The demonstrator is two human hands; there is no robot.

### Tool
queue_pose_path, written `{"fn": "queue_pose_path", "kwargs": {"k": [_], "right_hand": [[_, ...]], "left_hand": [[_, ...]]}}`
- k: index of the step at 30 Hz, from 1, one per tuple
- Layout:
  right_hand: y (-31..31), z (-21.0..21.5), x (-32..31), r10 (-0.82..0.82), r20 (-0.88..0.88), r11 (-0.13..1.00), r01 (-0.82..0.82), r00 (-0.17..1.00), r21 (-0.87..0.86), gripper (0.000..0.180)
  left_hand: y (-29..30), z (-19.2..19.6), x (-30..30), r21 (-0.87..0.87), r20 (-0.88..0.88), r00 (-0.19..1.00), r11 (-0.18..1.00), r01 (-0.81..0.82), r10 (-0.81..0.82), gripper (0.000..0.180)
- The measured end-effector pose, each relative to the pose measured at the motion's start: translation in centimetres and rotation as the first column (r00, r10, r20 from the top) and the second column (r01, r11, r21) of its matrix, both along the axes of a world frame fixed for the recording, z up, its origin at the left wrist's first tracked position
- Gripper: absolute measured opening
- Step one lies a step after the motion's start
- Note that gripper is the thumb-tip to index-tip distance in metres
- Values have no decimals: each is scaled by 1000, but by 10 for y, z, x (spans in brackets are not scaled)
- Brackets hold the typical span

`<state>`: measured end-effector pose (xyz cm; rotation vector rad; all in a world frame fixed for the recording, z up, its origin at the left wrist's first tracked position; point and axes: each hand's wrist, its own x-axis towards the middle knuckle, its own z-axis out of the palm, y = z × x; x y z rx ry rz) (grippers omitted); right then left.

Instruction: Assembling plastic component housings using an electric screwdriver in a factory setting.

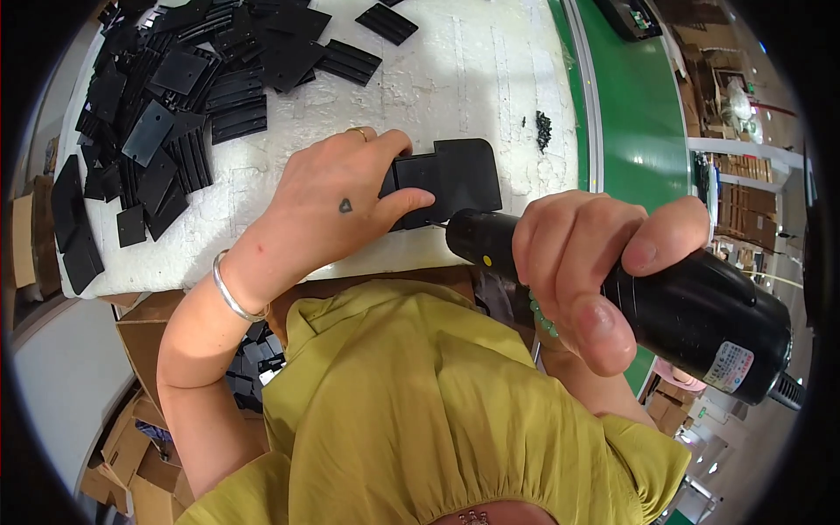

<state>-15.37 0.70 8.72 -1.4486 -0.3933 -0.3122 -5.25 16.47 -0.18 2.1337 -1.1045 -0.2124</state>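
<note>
A black plastic part (467, 175) lies near the front edge of the white work surface. My left hand (341, 179) grips its left portion, thumb on top and fingers around the far side. In my right hand (595, 262) is a black electric screwdriver (700, 315), tilted so that its nose points left. The thin bit meets or nearly meets the part's near edge, beside my left thumb; whether it sits on a screw is too small to tell.
Loose black plastic plates (179, 70) are heaped at the far left. Small dark screws (543, 131) lie in a little pile at the right. Beyond the white surface (472, 70) runs a green table (643, 114). A cardboard box (144, 341) with black pieces stands below.
</note>
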Motion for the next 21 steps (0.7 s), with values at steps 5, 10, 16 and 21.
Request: {"fn": "queue_pose_path", "kwargs": {"k": [5,10,16,21], "right_hand": [[3,1,7,44,-11,998,-44,999,-41,31],[4,7,11,101,-57,986,-107,993,-125,30],[-1,15,19,204,-101,955,-220,974,-198,30],[15,4,8,8,-50,996,-12,999,-84,32]], "left_hand": [[-2,-1,-1,-10,-32,999,1000,6,-7,37],[0,1,0,-4,-72,997,1000,-4,4,37],[-5,3,3,6,-105,994,1000,-9,9,37],[-2,5,4,28,-109,993,999,-34,36,37]]}}
